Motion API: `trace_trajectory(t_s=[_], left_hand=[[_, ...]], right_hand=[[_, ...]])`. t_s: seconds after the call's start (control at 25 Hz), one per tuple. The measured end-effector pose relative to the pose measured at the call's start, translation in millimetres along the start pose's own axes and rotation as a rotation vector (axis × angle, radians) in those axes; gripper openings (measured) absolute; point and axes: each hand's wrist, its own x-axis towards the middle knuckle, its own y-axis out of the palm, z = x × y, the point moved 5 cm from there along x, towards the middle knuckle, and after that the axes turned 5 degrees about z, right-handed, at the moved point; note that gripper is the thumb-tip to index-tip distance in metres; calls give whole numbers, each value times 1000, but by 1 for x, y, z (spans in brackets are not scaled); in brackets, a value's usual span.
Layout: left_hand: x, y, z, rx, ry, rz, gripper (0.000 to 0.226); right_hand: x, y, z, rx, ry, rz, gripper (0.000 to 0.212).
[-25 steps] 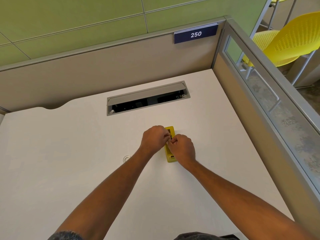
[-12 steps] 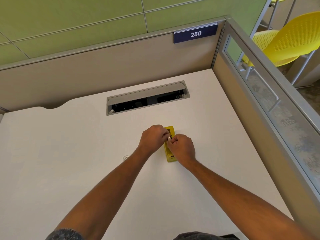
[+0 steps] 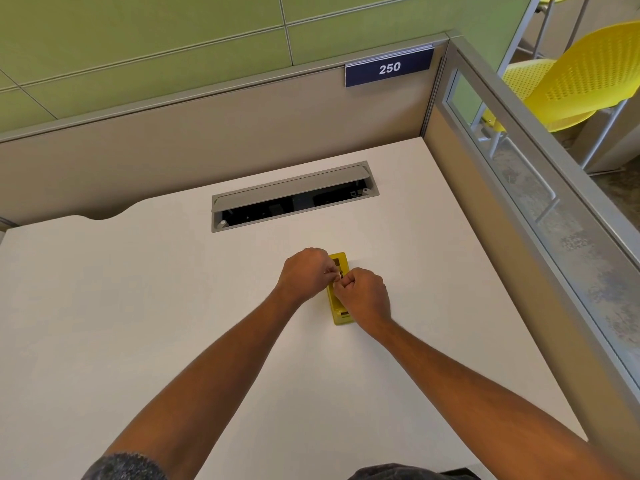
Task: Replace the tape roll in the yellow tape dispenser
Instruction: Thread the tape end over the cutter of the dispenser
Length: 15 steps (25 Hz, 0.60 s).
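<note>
**Both hands work at the middle of the yellow tape dispenser**

The yellow tape dispenser [image 3: 340, 315] lies flat on the white desk [image 3: 138, 306], a little right of centre and nearer the person than the grey cable tray [image 3: 294, 194] set into the desktop. Its long axis runs away from the person, the far end leaning slightly left. The far end shows a rectangular opening and the near end a small dark slot; which end carries the cutter I cannot tell.

The left hand [image 3: 304, 273] comes in from the left and the right hand [image 3: 363, 296] covers the dispenser's right side and middle. The fingers [image 3: 330, 270] of both hands are curled, their tips meeting over the dispenser's middle, where they pinch a small dark part [image 3: 341, 274] too small to identify.

A blue plate [image 3: 389, 68] reading 250 hangs on the partition behind, and a yellow chair [image 3: 581, 74] stands beyond the glass to the right.
</note>
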Motion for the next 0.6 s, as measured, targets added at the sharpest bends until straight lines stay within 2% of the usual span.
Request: trace_trajectory(t_s=[0.6], left_hand=[[-4, -4, 0, -16, -16, -16, 22]], right_hand=[[-2, -1, 1, 5, 2, -8, 27]])
